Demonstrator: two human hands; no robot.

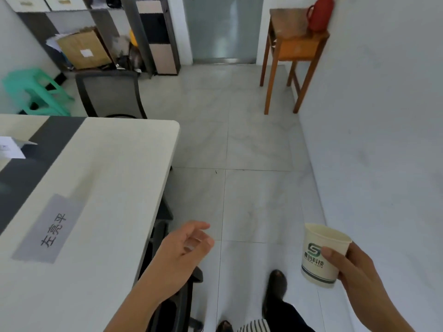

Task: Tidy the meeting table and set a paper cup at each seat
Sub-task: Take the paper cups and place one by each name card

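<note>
While the right hand (354, 267) grips a paper cup (322, 256) at the lower right of the frame, the left hand (184, 252) hangs empty at lower centre, fingers loosely curled and apart, palm turned toward the right. The cup is held upright with a slight tilt, thumb across its printed side and the other fingers behind it; its mouth is open and the green logo faces the camera. It is in the air over the tiled floor (251, 144), well apart from the surface (115, 178). The left hand lies just past the right edge of the surface, above a dark chair (172, 305) tucked against that edge. On the pale surface, at lower left, a grey name card (49, 230) lies flat with dark characters printed on it; a dark band (28, 168) runs diagonally across the left part, and a white folded paper (12, 147) rests at the left edge of the frame. Beyond the far edge of the surface stands a mesh-backed chair (109, 94), with a green stool (36, 92) to its left. At upper left, shelves (153, 32) hold a brown box (84, 47). At upper right, a wooden stand (294, 46) against the wall carries a red flask (320, 14). A dark shoe (276, 286) shows at bottom centre.
</note>
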